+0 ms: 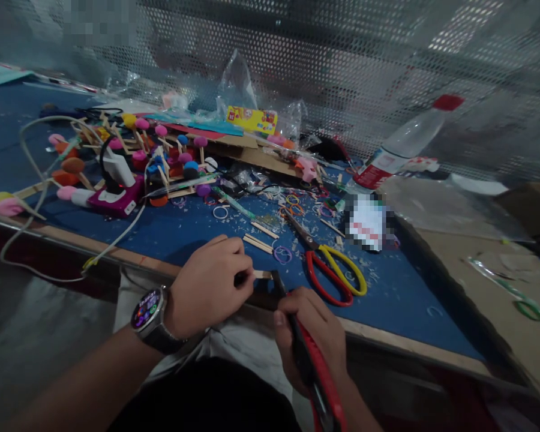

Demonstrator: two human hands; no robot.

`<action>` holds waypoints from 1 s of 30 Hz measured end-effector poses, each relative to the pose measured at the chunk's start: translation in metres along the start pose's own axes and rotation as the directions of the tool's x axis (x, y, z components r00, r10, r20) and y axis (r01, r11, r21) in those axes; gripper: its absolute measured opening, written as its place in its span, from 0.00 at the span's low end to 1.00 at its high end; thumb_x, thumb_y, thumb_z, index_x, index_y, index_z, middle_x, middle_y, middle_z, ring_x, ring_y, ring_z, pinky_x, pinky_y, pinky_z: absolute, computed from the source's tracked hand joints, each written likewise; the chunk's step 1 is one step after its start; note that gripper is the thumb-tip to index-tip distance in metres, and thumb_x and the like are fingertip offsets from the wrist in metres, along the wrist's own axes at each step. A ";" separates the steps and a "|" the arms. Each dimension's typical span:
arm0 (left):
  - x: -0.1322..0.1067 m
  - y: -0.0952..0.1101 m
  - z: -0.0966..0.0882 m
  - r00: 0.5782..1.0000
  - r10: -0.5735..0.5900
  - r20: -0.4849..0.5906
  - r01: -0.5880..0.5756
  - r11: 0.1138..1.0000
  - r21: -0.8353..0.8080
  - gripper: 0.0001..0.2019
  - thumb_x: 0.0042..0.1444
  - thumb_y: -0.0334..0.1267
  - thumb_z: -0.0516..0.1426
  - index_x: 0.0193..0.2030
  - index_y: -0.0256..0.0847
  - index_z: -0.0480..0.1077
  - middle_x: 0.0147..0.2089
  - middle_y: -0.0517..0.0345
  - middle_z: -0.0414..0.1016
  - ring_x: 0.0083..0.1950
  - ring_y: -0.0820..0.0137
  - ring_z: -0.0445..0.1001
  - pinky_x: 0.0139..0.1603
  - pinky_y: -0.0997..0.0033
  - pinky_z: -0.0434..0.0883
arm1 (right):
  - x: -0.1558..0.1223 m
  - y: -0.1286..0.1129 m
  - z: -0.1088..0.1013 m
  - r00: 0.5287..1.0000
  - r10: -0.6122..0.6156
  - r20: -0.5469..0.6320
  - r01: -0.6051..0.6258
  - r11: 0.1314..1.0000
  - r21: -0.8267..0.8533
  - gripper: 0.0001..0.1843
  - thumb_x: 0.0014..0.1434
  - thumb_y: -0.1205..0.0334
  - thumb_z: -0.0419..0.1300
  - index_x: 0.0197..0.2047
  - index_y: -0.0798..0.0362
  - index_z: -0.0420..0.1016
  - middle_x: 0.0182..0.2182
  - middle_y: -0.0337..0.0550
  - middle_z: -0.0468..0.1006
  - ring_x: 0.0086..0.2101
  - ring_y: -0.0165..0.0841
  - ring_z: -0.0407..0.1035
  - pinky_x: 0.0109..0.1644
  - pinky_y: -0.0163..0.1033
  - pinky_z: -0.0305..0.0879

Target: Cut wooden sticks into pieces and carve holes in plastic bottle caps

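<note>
Near the table's front edge, my left hand [213,282] pinches a short flat wooden stick [264,275], whose end pokes out to the right. A watch is on that wrist. My right hand [317,336] is wrapped round a red and black utility knife [312,360]. Its dark tip meets or overlaps the stick's free end; I cannot tell whether it cuts in. Just beyond my hands lie several loose wooden sticks [257,242] and a purple rubber band [282,255]. Scissors [337,271] with one red and one yellow handle loop rest beside my right hand.
Models of sticks and coloured clay [162,156] crowd the left, around a purple power strip [117,198] with a trailing white cable [128,231]. A plastic bottle [398,150] leans at the back right. A phone-like screen [366,223], cardboard [486,270] and scattered scraps lie about.
</note>
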State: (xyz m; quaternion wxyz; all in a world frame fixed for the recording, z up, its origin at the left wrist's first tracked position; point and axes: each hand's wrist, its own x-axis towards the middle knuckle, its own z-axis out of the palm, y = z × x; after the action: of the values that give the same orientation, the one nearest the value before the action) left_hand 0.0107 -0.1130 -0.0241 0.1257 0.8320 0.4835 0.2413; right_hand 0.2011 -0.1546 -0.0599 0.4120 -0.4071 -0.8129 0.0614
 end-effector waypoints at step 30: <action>-0.001 0.005 0.005 1.000 0.011 0.006 -0.011 0.998 0.065 0.11 0.62 0.37 0.56 0.28 0.39 0.70 0.33 0.56 0.70 0.39 0.64 0.66 0.43 0.60 0.66 | -0.004 0.005 0.014 0.994 -0.085 -0.062 0.083 0.996 -0.034 0.10 0.61 0.73 0.53 0.31 0.50 0.60 0.24 0.36 0.64 0.27 0.32 0.58 0.33 0.42 0.52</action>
State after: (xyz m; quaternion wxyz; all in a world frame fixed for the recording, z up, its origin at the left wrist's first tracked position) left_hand 0.0164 -0.1162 -0.0262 0.0983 0.8390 0.4861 0.2238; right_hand 0.1954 -0.1512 -0.0732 0.4332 -0.3805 -0.8169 0.0183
